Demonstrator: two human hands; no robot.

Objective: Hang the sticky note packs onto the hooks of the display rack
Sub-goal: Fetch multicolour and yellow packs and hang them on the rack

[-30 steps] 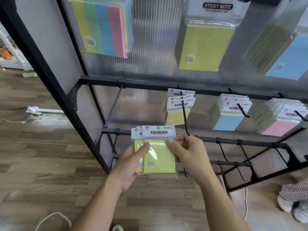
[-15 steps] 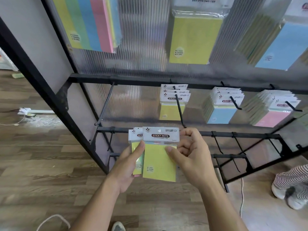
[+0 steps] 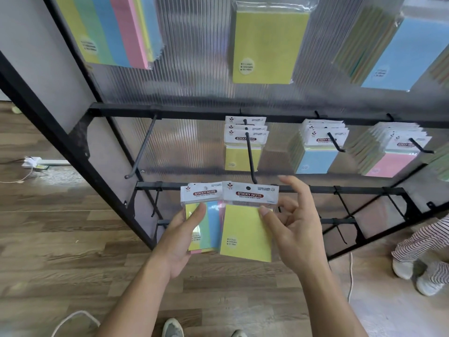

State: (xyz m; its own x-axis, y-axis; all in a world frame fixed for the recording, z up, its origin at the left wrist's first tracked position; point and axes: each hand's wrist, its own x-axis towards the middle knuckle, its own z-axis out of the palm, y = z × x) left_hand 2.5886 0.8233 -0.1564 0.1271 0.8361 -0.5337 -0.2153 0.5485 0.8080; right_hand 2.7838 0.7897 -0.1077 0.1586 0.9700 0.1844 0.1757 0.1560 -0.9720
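Two grips at display rack [image 3: 194,113]: left hand [image 3: 181,235] clasping multicolour pack [image 3: 209,215], right hand [image 3: 294,224] pinching yellow pack [image 3: 245,229] just beneath hook [image 3: 250,156].

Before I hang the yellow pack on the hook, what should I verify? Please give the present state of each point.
1. Right hand pinches the yellow pack: ok.
2. Hanging hole in its header uncovered: ok.
3. Tip of the hook inside that hole: not ok, it sits just above.
4. Same colour as the hung yellow packs on this hook: ok.
5. Free rod in front of them: ok.
6. Left hand holds the striped pack apart: cannot tell, edges overlap.
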